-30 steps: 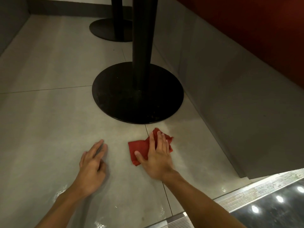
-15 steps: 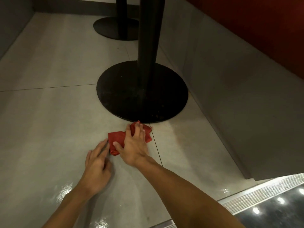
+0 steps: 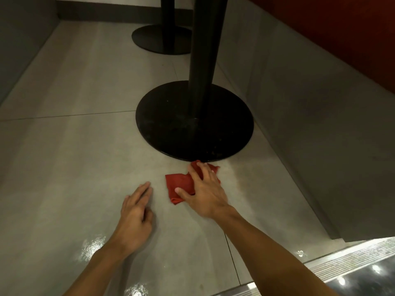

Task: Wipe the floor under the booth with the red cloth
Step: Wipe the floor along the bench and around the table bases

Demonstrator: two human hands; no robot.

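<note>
A grey wall [image 3: 15, 50] stands far on the left. Grey floor tiles [image 3: 74, 146] run from it across to the booth, with shiny wet spots [image 3: 94, 246] down low.

The left hand [image 3: 136, 212] rests flat on the floor. Its fingers lie close together and hold nothing.

Just right of it lies the red cloth [image 3: 180, 185], on the floor, near that hand but not touching it. The cloth is bunched up. Its long side runs slanted, from low on the left to high on the right. Its top tip sits right at the rim of the round black table foot [image 3: 192, 129]; I cannot tell if it touches.

The right hand [image 3: 206, 194] presses down on the cloth. Its fingers [image 3: 202, 170] are spread apart over the right half, and the thumb lies on the left part. So the cloth sits under this hand and pokes out to the left of it. This hand does the wiping, I think. The next push likely has to go sideways or back, since the table foot blocks the way ahead.

A black pole [image 3: 205, 50] rises from the foot. On the right is the grey booth panel [image 3: 310, 124], with a red seat [image 3: 342, 28] above it. A ribbed metal strip [image 3: 342, 260] lies in the bottom right corner.
</note>
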